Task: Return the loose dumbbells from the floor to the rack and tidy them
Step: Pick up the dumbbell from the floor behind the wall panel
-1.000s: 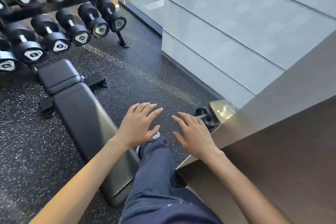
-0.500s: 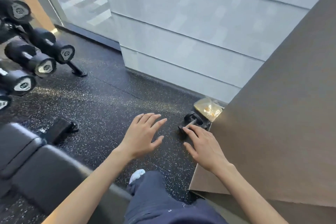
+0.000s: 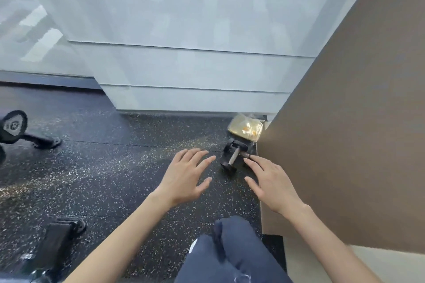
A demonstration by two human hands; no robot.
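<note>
**2 open hands (image 3: 184, 177) (image 3: 271, 181) at a floor dumbbell (image 3: 233, 156)**

Head view: the small dumbbell lies on the speckled floor (image 3: 110, 167) beside a brown panel (image 3: 345, 122), just in front of a yellowish packet (image 3: 246, 127). The left hand is just left of it, fingers spread. The right hand's straight, parted fingers reach its handle; contact unclear

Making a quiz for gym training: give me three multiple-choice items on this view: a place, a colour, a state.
1. Where is the small dumbbell? A on a table; B on the floor beside the brown wall; C on a chair.
2. The packet beyond it is: A yellowish; B red; C blue.
3. The left hand and right hand are: A fists; B gripping ropes; C open.
Key: B, it lies at the wall's foot; A, its wrap looks yellow; C, both spread, holding nothing.
</note>
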